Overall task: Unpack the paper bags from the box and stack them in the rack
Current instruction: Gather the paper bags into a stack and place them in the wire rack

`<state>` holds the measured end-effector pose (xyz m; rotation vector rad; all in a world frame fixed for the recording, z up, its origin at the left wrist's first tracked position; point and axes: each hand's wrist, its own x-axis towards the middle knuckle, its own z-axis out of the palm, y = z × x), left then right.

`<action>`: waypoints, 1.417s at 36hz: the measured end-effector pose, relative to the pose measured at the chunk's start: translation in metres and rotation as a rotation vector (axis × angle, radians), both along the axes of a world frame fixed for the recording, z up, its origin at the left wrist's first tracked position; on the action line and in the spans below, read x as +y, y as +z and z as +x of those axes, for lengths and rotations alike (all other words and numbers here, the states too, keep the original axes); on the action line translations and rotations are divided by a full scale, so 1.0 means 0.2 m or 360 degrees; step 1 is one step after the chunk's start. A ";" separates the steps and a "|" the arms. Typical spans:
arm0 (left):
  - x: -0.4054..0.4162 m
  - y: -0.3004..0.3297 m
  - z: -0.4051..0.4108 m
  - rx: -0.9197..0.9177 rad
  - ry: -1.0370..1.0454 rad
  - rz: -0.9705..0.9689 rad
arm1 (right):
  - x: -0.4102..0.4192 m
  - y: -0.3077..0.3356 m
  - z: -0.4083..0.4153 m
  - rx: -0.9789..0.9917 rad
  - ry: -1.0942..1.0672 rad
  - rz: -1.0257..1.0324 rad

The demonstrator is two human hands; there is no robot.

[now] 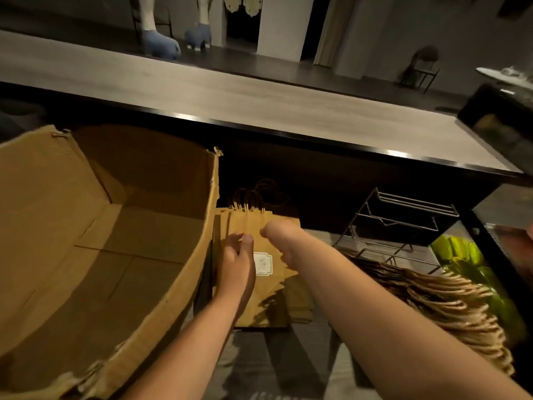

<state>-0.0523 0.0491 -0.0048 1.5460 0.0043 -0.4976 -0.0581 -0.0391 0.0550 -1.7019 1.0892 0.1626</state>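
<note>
Left hand [237,261]: down on the stack of paper bags [261,272], right beside the box wall; fingers [247,239] curled over the left part of the top bag, fingertips touching the paper, thumb side tucked toward the box.
Right hand [281,241]: over the same stack, just right of the left hand; it's blurred, fingers bent inward near the upper edge of the top bag. Whether they pinch the paper or only brush it, I cannot tell.
Paper bags: brown, lying flat in a pile on the grey surface between the box and the rack, handles [251,197] pointing away from the person, a white label [263,264] showing on the top bag between the two hands.
Box [101,241]: big brown cardboard, open, on the left, its right wall touching or almost touching the stack; the inside that shows is bare cardboard floor and flaps.
Rack [401,223]: dark wire frame, standing to the right of the stack, apart from both hands, under the edge of the table.
Second pile [441,301]: more brown bags with twisted handles fanned out, lying at the right, in front of the rack, under the right forearm.
Table [230,90]: long pale top with a dark edge, running across above the bags.
Green items [458,252]: bright green, at the far right beside the rack; what they are is unclear.
</note>
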 end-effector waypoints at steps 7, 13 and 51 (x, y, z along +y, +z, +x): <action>-0.02 -0.16 0.08 -0.0078 0.0090 0.0302 | 0.04 -0.25 0.07 -0.0025 -0.0265 0.0097; -0.01 -0.25 0.11 -0.0083 0.0081 0.0583 | 0.06 -0.35 0.04 0.0127 -0.0371 -0.0101; 0.06 -0.14 -0.10 0.0032 0.0008 0.0127 | -0.03 -0.39 -0.36 -0.0478 -0.0665 0.0371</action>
